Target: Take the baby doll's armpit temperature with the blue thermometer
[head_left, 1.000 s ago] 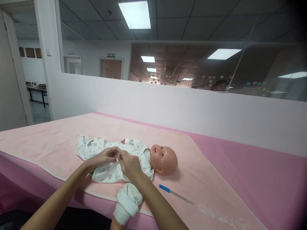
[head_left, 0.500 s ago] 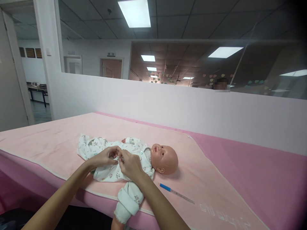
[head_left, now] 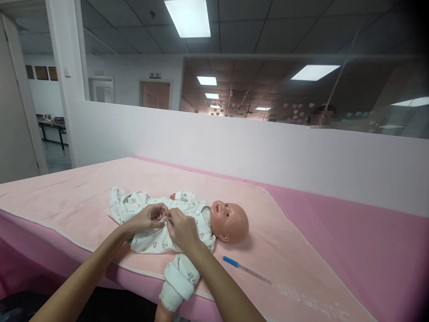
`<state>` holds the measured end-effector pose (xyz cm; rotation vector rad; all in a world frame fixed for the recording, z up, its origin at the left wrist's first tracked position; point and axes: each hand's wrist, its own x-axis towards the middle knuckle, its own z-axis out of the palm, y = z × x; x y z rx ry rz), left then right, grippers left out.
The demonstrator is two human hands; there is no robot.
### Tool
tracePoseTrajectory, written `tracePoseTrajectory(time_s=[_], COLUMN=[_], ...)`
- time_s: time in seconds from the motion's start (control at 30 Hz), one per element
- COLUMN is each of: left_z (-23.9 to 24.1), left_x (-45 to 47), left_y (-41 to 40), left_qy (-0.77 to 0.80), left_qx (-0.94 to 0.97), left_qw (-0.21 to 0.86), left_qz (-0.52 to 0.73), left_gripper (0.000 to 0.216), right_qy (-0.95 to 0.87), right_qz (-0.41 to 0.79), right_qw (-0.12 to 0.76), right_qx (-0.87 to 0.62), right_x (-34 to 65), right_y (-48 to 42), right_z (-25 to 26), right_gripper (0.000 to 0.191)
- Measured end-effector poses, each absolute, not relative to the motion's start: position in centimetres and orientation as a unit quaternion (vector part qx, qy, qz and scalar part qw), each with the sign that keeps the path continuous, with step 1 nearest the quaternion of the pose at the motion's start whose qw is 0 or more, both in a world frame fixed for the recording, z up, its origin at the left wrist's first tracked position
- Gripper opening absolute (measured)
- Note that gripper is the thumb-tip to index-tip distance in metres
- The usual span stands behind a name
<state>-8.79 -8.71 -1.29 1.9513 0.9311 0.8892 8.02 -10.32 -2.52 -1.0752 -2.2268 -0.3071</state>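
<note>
A baby doll (head_left: 233,222) lies on its back, its head to the right, dressed in a white printed baby outfit (head_left: 152,245). Over its front my left hand (head_left: 147,219) pinches the cloth, fingers curled. Beside it, almost touching, my right hand (head_left: 182,228) has its fingertips closed on the same cloth. Whatever fastening lies between my fingertips is hidden. A round snap (head_left: 197,213) shows near the collar. The doll's near arm, in a cuffed sleeve (head_left: 179,279), hangs over the table's front edge.
A thermometer with a blue cap (head_left: 231,261) lies right of my forearm on the pink blanket (head_left: 295,264). Behind the table stands a low white wall (head_left: 234,147) with glass above. Beyond the glass a person's head (head_left: 321,117) shows. A doorway opens at the left.
My hands stay at the same spot on the outfit, with only slight finger movement. Behind the glass the person's head has shifted to the right.
</note>
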Motion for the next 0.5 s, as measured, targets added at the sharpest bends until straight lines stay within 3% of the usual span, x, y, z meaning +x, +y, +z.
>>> tracePoseTrajectory(time_s=[0.5], left_z=[-1.71], left_x=[-9.01], left_y=[-8.21], left_qy=[0.354], left_qx=[0.761], left_qw=[0.407], left_qz=[0.361], left_gripper=[0.021], right_qy=[-0.836], right_qz=[-0.123], right_qw=[0.335], right_qx=[-0.416], right_x=[7.90], right_y=[-10.28], right_z=[-2.62], right_gripper=[0.014])
